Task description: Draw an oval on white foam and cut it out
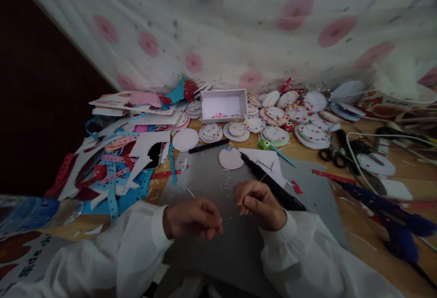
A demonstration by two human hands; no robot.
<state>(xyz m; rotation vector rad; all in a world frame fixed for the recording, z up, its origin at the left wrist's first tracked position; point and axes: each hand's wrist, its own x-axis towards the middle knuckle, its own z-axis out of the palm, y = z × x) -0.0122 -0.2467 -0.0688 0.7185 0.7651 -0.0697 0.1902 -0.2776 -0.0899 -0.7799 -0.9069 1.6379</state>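
Over the grey mat (pixel 205 175), my left hand (pixel 199 218) has its fingers curled with thumb and fingertips together; a tiny pale bit shows at the tips. Facing it on the right, my right hand (pixel 258 202) is pinched too, and whatever it holds is too small to name. A gap separates the two hands. Just beyond them lies a round pale disc (pixel 231 158). A thick black pen-like tool (pixel 269 182) slants behind my right hand, partly over a white paper piece (pixel 262 159).
Paper scraps (pixel 112 170) heap at the left, near a plastic bottle (pixel 37 213). An open white box (pixel 223 105) stands at the back beside stacked decorated discs (pixel 312 135). Scissors (pixel 332 156), cables and a blue glue gun (pixel 389 216) lie at the right.
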